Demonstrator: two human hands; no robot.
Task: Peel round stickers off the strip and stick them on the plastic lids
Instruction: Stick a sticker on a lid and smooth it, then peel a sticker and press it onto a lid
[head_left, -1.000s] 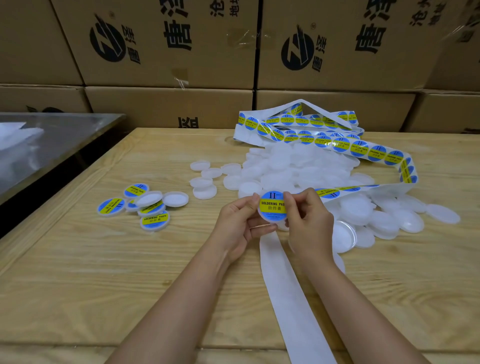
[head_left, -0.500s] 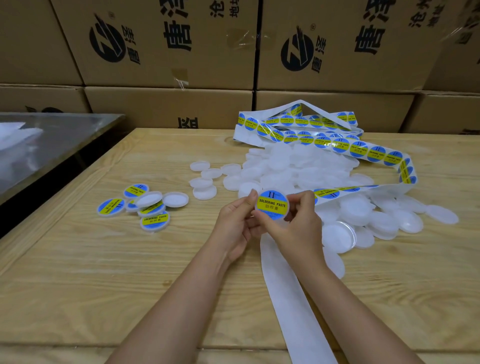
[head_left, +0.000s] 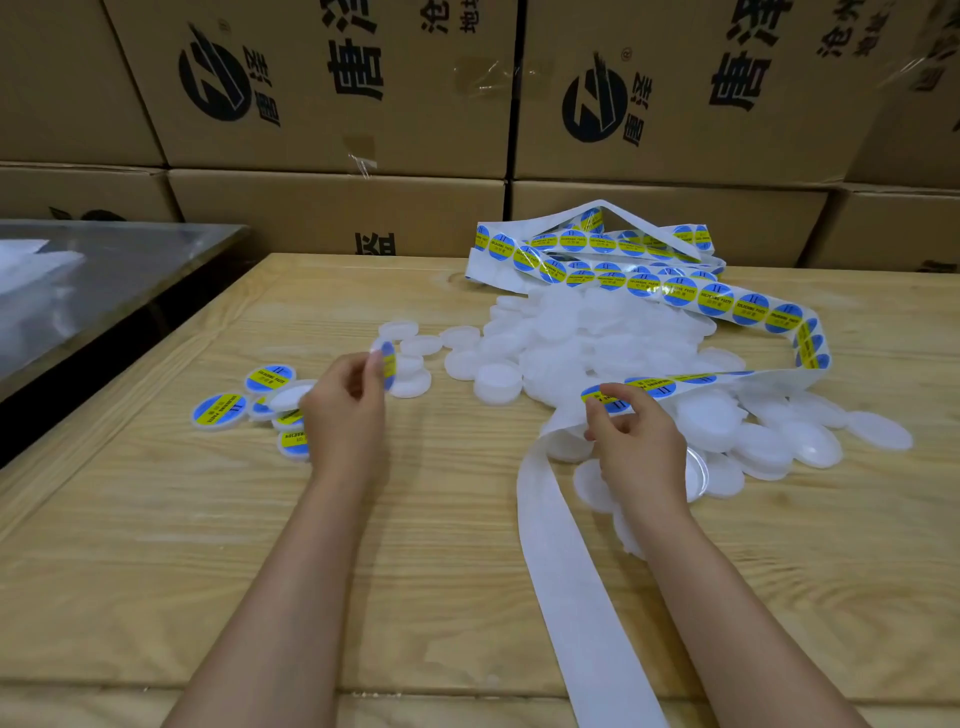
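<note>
- While the left hand (head_left: 345, 410) has its fingers (head_left: 375, 362) closed on a labelled lid (head_left: 388, 364), held on edge with the blue-and-yellow face turned right, the right hand (head_left: 641, 447) has its fingers (head_left: 619, 393) pinching the strip (head_left: 717, 301) at the first sticker (head_left: 595, 396) left on it.
- Left hand is above the bench (head_left: 156, 571), just right of the finished lids (head_left: 221, 410). These are a small cluster, sticker side up, some overlapping, with one plain white lid among them.
- Held lid is in front of a few loose plain lids (head_left: 410, 384) lying flat on the bench.
- Right hand is over the near edge of the main pile of plain lids (head_left: 587, 338). The pile is white and translucent, heaped mid-bench and spreading right.
- From the right fingers, the bare backing (head_left: 571, 571) runs down the bench toward the camera and off the near edge.
- Going the other way, the stickered part of the strip loops right, then back over the pile, and ends in loose folds at the far side of the bench.
- Stacked cardboard boxes (head_left: 337, 78) with black print stand behind the bench.
- Steel table (head_left: 104, 270) at far left, apart from the bench.
</note>
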